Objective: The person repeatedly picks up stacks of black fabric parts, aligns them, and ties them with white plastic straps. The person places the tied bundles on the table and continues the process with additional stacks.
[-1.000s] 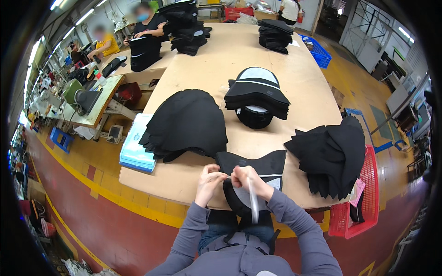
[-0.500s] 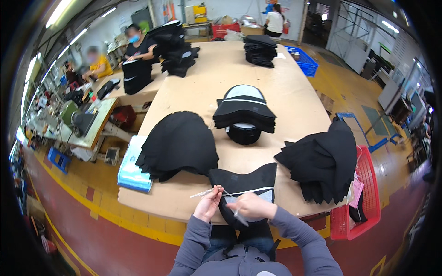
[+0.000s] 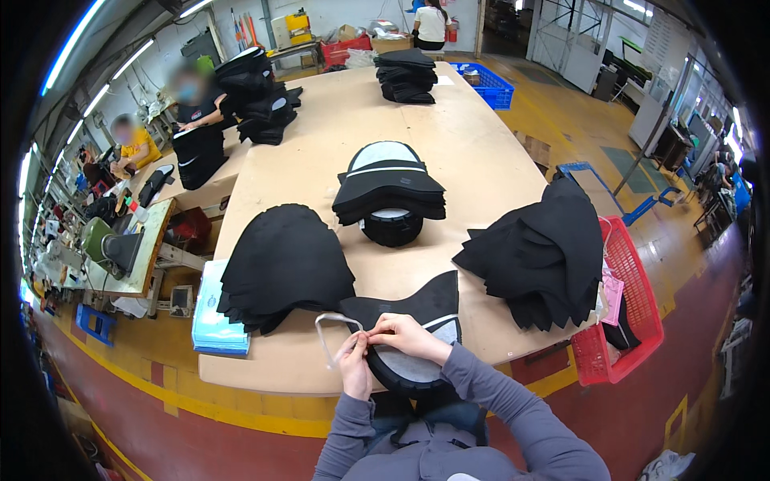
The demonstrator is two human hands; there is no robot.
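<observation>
At the left edge of the bench (image 3: 481,172) I have a stack of light-blue packets (image 3: 220,317), and just beside it, partly over it, a broad fan of black pieces (image 3: 285,260) with a rounded top and stepped lower edges. Next comes my left hand (image 3: 354,365), its fingertips pinching a thin white band (image 3: 338,317) whose slack loops out to the left. My right hand (image 3: 405,335) grips the same band, thumb and fingers meeting my left fingertips over the bundle (image 3: 425,303).

That bundle lies in front of me at the near edge: matt black on top, with a dipping far edge and a pointed far-right corner, the band crossing its middle. Below this shows a pale grey panel (image 3: 409,367), rimmed by a black, ridged, rounded end. Farther off, near the bench's middle, sits a similar tied bundle (image 3: 389,192). To the right spreads a jagged heap of black pieces (image 3: 537,256), with a red basket (image 3: 581,361) beyond the edge.
</observation>
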